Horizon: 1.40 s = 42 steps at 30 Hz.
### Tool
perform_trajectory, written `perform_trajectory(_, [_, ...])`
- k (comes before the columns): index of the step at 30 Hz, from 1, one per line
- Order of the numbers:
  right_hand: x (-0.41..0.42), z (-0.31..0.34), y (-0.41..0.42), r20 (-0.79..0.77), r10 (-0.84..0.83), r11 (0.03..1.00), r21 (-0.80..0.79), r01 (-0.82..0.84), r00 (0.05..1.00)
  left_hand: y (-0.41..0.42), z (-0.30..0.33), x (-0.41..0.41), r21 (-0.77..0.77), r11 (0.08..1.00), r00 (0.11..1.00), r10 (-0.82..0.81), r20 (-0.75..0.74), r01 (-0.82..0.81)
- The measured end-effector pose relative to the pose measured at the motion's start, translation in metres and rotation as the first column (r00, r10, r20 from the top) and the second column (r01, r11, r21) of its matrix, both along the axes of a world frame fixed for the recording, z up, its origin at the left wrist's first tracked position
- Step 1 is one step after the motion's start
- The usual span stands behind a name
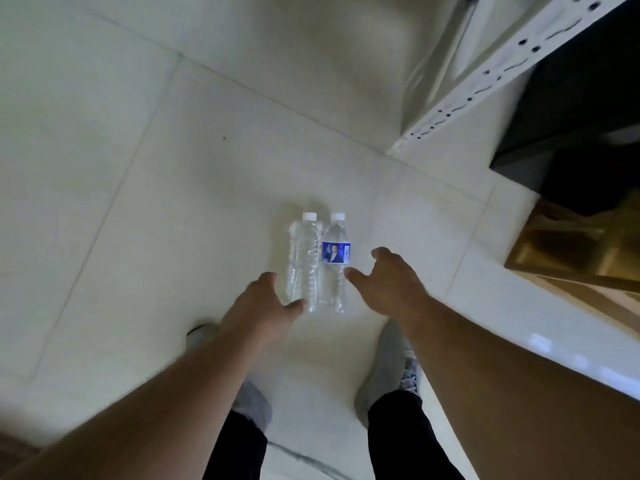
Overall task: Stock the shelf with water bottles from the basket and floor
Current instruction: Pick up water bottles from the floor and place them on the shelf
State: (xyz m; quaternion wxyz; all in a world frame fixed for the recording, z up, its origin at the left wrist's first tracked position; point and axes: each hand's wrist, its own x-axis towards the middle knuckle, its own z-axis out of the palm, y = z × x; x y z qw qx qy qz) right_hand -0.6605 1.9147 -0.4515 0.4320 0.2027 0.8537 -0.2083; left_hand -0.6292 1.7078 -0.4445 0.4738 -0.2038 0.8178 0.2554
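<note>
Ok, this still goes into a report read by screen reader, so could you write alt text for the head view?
Two clear water bottles stand side by side on a pale tiled floor as the left hand and right hand reach down on either side, fingers open, holding nothing. The right bottle has a blue label. A white metal shelf post rises at upper right.
</note>
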Motion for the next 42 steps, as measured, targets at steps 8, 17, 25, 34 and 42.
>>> perform_trajectory(8, [0.005, -0.130, -0.003, -0.089, -0.183, 0.982, -0.066, 0.178, 0.979, 0.027, -0.128, 0.008, -0.061, 0.994, 0.994, 0.089, -0.067, -0.093])
perform_trajectory(17, [0.005, -0.149, 0.009, -0.154, -0.207, 0.975, -0.108, 0.192, 0.966, 0.024, -0.158, 0.005, -0.039, 0.992, 0.991, 0.120, -0.060, -0.123])
perform_trajectory(25, [-0.006, -0.163, 0.005, -0.061, -0.327, 0.938, -0.144, 0.316, 0.943, 0.036, -0.166, -0.007, -0.029, 0.982, 0.983, 0.184, -0.012, -0.184])
perform_trajectory(34, [-0.018, -0.139, 0.006, -0.114, -0.357, 0.920, -0.214, 0.328, 0.927, 0.019, -0.137, -0.011, 0.089, 0.906, 0.909, 0.417, -0.024, -0.413])
perform_trajectory(42, [-0.091, 0.060, -0.028, -0.264, -0.356, 0.884, -0.407, 0.231, 0.897, -0.030, 0.049, -0.055, 0.220, 0.868, 0.846, 0.489, -0.215, -0.445])
